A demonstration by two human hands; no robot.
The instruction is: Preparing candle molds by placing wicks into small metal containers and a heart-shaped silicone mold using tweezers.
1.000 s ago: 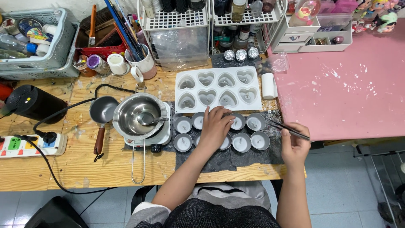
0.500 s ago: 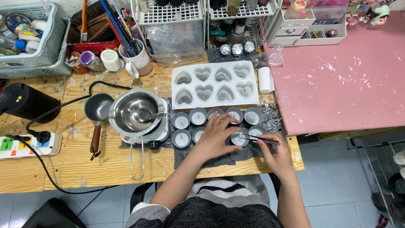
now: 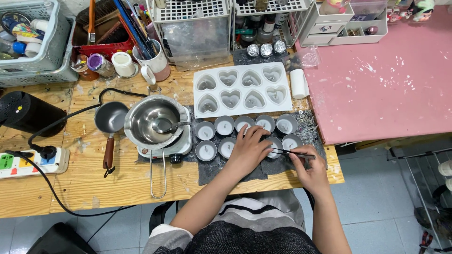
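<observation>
Working the front row of small round tins [image 3: 226, 125] on the dark mat [image 3: 214, 170]; left hand [image 3: 248, 151] lies flat, fingers spread, steadying a tin beneath it; right hand [image 3: 308, 167] is pinched shut on thin tweezers [image 3: 289, 152], tips at the tin [image 3: 274, 146] between both hands; likely wick-setting; next calls for a steady centred placement; heart mould [image 3: 242, 89] sits behind.

Thin dark tweezers [image 3: 292, 152], lying near-horizontal, tips in a small round metal cup [image 3: 274, 146], grey mat's front-right corner.
</observation>
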